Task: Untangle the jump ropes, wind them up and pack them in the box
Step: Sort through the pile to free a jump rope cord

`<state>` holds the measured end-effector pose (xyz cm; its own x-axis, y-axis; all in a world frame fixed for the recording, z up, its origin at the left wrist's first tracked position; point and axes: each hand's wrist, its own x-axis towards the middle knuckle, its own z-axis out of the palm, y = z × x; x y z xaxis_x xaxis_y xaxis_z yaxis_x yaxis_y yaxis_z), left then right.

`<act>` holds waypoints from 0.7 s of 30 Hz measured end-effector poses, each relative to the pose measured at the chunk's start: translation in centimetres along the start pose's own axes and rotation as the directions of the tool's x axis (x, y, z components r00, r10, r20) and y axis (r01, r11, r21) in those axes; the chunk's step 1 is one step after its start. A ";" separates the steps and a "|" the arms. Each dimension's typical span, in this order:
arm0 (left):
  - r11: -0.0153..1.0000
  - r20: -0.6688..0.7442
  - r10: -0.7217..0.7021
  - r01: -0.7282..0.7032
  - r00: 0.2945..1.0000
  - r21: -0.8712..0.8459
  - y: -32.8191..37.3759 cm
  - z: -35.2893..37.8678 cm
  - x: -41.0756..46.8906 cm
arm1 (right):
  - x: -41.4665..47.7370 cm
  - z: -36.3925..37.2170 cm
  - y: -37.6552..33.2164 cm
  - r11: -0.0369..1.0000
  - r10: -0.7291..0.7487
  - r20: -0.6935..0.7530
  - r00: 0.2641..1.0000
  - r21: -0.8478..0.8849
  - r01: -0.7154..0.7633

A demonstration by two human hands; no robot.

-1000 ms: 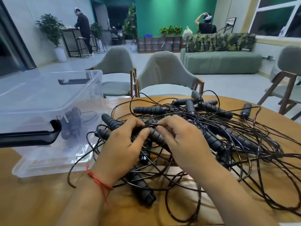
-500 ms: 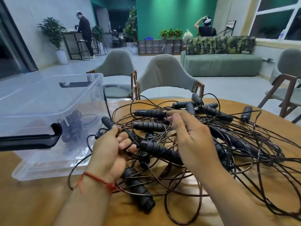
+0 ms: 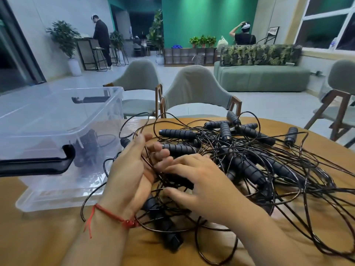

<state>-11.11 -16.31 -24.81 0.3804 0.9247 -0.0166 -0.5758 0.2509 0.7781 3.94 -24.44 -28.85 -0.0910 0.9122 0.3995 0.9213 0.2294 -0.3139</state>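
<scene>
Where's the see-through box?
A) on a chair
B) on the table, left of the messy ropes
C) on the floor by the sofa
B: the clear box stands on the table, left of the tangled jump ropes and beside the left hand.

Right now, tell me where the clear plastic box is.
In the head view, the clear plastic box stands on the left side of the wooden table, just left of the left hand and the tangled jump ropes.
</scene>
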 end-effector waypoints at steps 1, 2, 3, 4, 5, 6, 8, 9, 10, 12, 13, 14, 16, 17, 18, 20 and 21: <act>0.999 0.026 0.019 -0.018 0.999 -0.037 0.1 0.2 -0.1 | 0.1 0.3 -0.1 0.999 -0.013 -0.021 1.000 -0.031 0.012; 0.996 0.044 0.034 -0.030 0.998 -0.081 0.2 0.4 -0.2 | 0.2 0.6 -0.3 0.998 -0.032 -0.056 0.998 -0.047 0.029; 0.992 0.067 0.045 -0.036 0.997 -0.120 0.3 0.4 -0.1 | 0.3 0.9 -0.4 0.998 -0.052 -0.099 0.994 -0.038 0.048; 0.991 0.097 0.062 -0.050 0.993 -0.122 0.4 0.4 -0.1 | 0.5 1.0 -0.5 0.998 -0.057 -0.147 0.988 0.008 0.058; 0.994 0.132 0.085 -0.075 0.988 -0.085 0.5 0.5 -0.3 | 0.6 1.0 -0.8 0.993 -0.029 -0.193 0.981 0.106 0.050; 0.995 0.172 0.101 -0.102 0.980 -0.006 0.6 0.5 -0.5 | 0.7 0.8 -1.0 0.971 0.032 -0.233 0.972 0.238 0.025; 0.965 0.244 0.110 -0.162 0.964 0.207 0.1 0.4 -0.9 | 0.7 0.0 -1.6 0.887 0.163 -0.285 0.945 0.461 -0.014; 0.934 0.292 0.103 -0.193 0.951 0.301 -0.3 0.3 -1.0 | 0.7 -0.6 -1.9 0.855 0.215 -0.306 0.927 0.517 -0.028; 0.907 0.349 0.064 -0.200 0.935 0.371 -0.8 0.1 -0.8 | 0.7 -1.3 -2.1 0.833 0.255 -0.320 0.913 0.551 -0.040; 0.848 0.391 -0.073 -0.149 0.918 0.509 -1.9 0.1 -0.4 | 0.7 -2.7 -2.3 0.783 0.307 -0.296 0.904 0.618 -0.064; 0.797 0.379 -0.112 -0.145 0.919 0.586 -2.2 0.1 -0.1 | 0.7 -3.4 -2.2 0.742 0.324 -0.275 0.905 0.668 -0.063; 0.730 0.373 -0.138 -0.160 0.918 0.665 -2.4 0.0 0.1 | 0.6 -4.0 -2.0 0.690 0.343 -0.255 0.904 0.721 -0.059; 0.578 0.439 -0.116 -0.299 0.891 0.759 -2.3 -0.1 -0.9 | 0.5 -4.9 -1.6 0.585 0.401 -0.214 0.891 0.808 -0.069; 0.518 0.490 -0.072 -0.387 0.869 0.762 -2.3 -0.2 -1.4 | 0.6 -5.2 -1.4 0.558 0.422 -0.200 0.884 0.826 -0.080; 0.526 0.522 -0.044 -0.425 0.852 0.737 -2.3 -0.4 -1.9 | 0.6 -5.3 -1.1 0.557 0.432 -0.193 0.881 0.826 -0.092; 0.590 0.559 -0.007 -0.448 0.829 0.672 -2.1 -0.7 -2.3 | 0.7 -5.2 -0.7 0.549 0.452 -0.187 0.873 0.829 -0.107; 0.587 0.566 0.014 -0.465 0.824 0.663 -2.1 -0.5 -2.2 | 0.7 -5.1 -0.6 0.520 0.466 -0.177 0.867 0.848 -0.107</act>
<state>-11.08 -18.74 -26.71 0.7150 0.6037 0.3526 -0.0350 -0.4728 0.8805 5.27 -25.63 -24.01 0.4172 0.8378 0.3521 0.1679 0.3097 -0.9359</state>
